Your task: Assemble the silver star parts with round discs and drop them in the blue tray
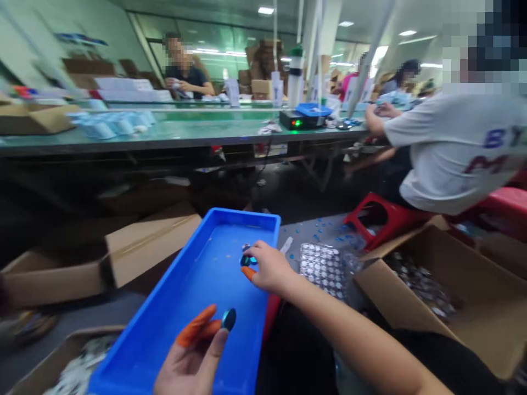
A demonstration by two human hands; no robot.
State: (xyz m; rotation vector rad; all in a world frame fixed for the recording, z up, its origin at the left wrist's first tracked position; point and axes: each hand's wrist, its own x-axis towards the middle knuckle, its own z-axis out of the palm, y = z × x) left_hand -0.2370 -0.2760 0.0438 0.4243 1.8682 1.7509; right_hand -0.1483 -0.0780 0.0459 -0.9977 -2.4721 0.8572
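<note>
One disc [229,319] tops the pinching left grip [222,329]; the right grip [247,262] pinches more discs [245,260].

Glossy teal disc [229,319], tilted on edge in the left hand [187,351], similar shiny pieces [245,260] bunched at the right hand's [269,267] fingertips

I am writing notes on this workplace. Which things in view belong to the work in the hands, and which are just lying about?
In the work:
left hand, holding a round disc
right hand, at small discs
blue tray under both hands

Seemingly just lying about:
blue bits on the floor
open cardboard box, left
black box on the bench
</note>
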